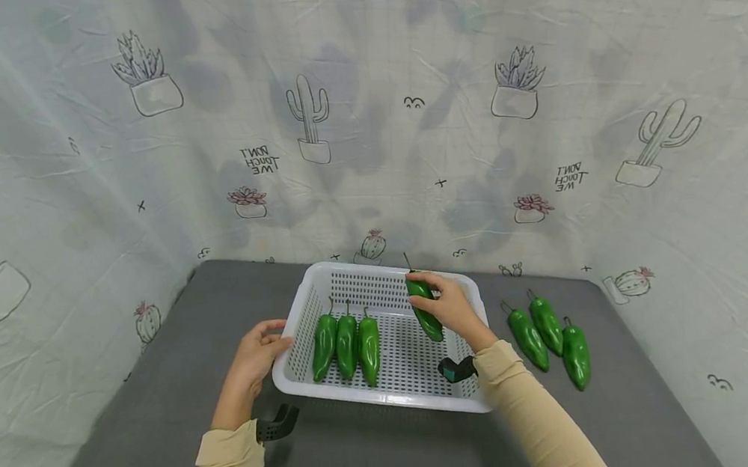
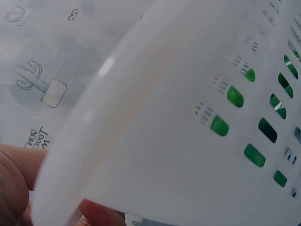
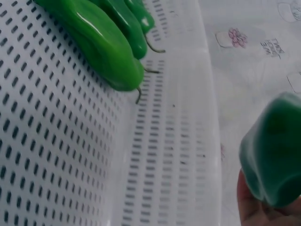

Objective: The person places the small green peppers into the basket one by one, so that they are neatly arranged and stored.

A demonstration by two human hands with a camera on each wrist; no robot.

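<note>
My right hand point(image 1: 447, 302) pinches a green pepper point(image 1: 426, 317) by its upper part, over the right half of a white perforated basket point(image 1: 301, 385). In the right wrist view, the held pepper point(image 3: 273, 150) looms blurred at the right edge, fingers under it. My left hand point(image 1: 256, 356) grips the basket's left rim, its thumb on top; the left wrist view shows its fingers round the white rim point(image 2: 61, 179). Three green peppers point(image 1: 346, 345) lie side by side in the left part of the basket, stems toward the back.
To the right of the basket, three more green peppers point(image 1: 549, 337) lie on the dark grey table point(image 1: 369, 459). A pale curtain point(image 1: 393, 149) printed with cactus drawings hangs behind and along both sides of the table.
</note>
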